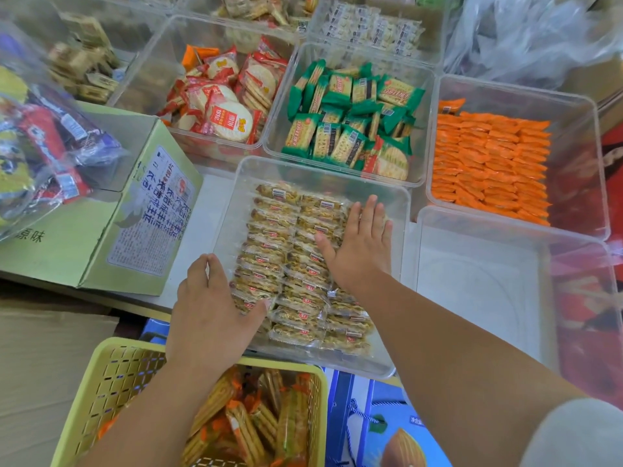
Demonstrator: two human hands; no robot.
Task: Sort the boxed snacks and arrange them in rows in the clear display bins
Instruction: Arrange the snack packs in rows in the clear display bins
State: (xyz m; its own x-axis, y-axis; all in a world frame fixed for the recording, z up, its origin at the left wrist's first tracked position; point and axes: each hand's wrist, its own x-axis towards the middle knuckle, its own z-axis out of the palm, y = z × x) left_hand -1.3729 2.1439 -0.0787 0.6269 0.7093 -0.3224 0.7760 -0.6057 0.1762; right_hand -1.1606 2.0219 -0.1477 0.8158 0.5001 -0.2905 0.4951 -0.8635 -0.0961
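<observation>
The green carton (101, 210) reads "原味"; a round cracker packet (229, 121) perhaps "1512".

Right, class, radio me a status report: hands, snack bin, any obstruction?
Both hands open: left hand on bin edge, right hand flat on packets. Rows neat. No obstruction.

Two bare hands, left hand (209, 318) and right hand (357, 244), forearms uncovered; light grey sleeve (573, 433) edge behind right hand, at upper arm.
</observation>
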